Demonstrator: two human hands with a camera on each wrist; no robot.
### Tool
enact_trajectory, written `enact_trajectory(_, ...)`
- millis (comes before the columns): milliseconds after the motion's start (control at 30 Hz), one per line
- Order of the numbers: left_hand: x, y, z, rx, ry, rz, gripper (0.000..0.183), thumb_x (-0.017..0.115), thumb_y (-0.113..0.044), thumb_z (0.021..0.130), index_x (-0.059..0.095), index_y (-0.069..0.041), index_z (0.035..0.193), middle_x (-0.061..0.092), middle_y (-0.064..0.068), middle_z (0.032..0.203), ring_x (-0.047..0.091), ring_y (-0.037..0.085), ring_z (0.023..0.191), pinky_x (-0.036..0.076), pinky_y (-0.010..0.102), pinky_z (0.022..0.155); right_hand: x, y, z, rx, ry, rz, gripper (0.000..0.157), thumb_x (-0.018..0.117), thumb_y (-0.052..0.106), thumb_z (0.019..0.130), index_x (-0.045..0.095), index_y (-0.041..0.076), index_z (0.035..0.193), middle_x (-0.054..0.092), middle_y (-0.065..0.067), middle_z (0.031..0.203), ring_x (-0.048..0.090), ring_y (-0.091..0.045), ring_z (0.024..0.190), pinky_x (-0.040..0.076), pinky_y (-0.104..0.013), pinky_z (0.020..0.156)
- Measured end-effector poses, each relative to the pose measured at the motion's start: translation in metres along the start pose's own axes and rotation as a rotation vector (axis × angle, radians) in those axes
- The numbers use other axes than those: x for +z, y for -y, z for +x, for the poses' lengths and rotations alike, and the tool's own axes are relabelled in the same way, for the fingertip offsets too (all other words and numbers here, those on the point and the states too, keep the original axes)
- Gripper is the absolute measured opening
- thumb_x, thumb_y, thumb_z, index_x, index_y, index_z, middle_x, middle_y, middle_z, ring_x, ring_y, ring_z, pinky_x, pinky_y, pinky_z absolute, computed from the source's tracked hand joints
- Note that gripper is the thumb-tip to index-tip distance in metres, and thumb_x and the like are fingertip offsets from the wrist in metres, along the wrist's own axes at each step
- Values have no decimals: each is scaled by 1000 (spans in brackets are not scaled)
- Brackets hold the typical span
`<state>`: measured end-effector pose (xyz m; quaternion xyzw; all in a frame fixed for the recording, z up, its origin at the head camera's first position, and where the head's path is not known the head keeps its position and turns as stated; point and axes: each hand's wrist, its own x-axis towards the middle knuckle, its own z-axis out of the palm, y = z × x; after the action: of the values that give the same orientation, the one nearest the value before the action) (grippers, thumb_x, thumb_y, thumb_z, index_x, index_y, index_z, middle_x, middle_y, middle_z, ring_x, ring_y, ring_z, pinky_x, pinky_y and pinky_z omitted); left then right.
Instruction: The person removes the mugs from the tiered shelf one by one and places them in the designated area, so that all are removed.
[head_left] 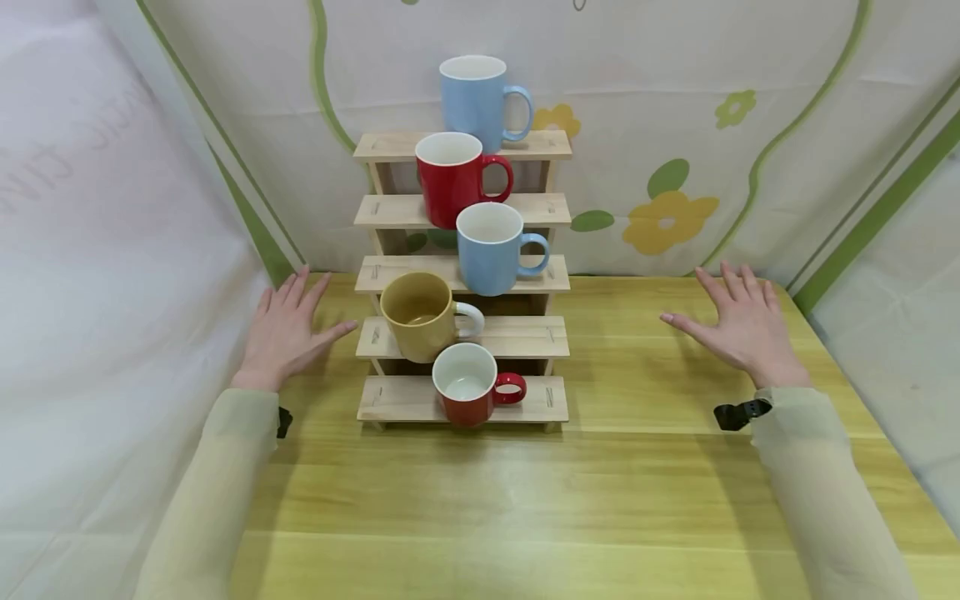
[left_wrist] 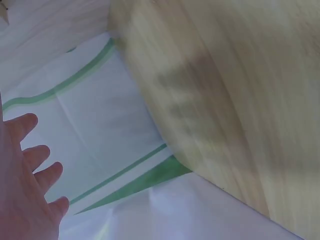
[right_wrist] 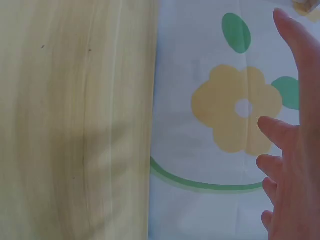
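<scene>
My left hand is spread at the left of a stepped wooden rack, holding nothing. Over the table's right part, my right hand has its fingers spread, also without anything in it. Each step of the rack bears one mug. From the top down these are a light blue mug, a red mug, another light blue mug, a tan mug with a white handle, and a red mug with a white inside. Their handles point right.
A wooden table carries the rack near its back edge. White curtains with green lines and yellow flowers enclose it at the back and sides. In the left wrist view the table's corner meets the cloth.
</scene>
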<state>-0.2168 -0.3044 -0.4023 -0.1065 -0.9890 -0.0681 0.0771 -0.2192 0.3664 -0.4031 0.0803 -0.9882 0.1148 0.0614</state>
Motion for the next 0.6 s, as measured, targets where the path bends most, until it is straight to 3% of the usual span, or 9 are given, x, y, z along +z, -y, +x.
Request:
enact_trajectory(167,-5,-7,0,15,-49,-95,91,44,-71,98,20,-13,164,9,16,168,12,40,151,-1,55,123,-5,7,2,-18,-33,27,96,55,69,94,16,17,165,-1,-20,168,-8,-44,151,-12,-65,117)
enact_trajectory(300,-8,-16,-1,-3,-77,-268,88,52,-65,98,23,-14,163,15,14,168,16,42,150,9,61,121,-12,16,4,-41,-61,97,91,55,64,97,16,16,165,1,-17,168,-6,-43,151,-9,-66,118)
enact_trajectory(433,-7,-25,-3,-62,-106,-463,88,65,-60,94,29,-18,162,25,12,165,23,40,149,18,67,117,-19,27,4,-57,-81,285,79,54,51,102,19,18,164,4,-11,169,-4,-37,153,-4,-71,116)
enact_trajectory(600,-1,-36,-8,-105,-171,-640,86,78,-51,88,42,-14,156,45,13,154,42,39,138,32,64,112,-26,36,2,-62,-122,516,64,52,38,107,25,25,163,10,-1,169,-3,-23,154,-3,-69,117)
